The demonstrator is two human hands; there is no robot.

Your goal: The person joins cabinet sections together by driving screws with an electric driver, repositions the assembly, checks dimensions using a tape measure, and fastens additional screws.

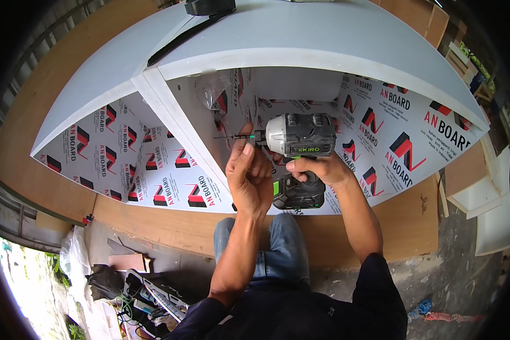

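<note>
My right hand is wrapped around the handle of a grey and black cordless impact driver marked TEKIRO, its nose pointing left. A thin drill bit sticks out from the driver's front end. My left hand pinches this bit near its green collar between thumb and index finger. Below my right hand, the battery of the driver shows. Both hands are in front of the open right compartment of a cabinet lined with printed ANBOARD sheeting.
An upright divider separates the two compartments. A clear plastic bag hangs on the divider's inner side. A black strap lies over the cabinet's grey panel. Wooden board lies under the cabinet. Tools and cables fill the floor at lower left.
</note>
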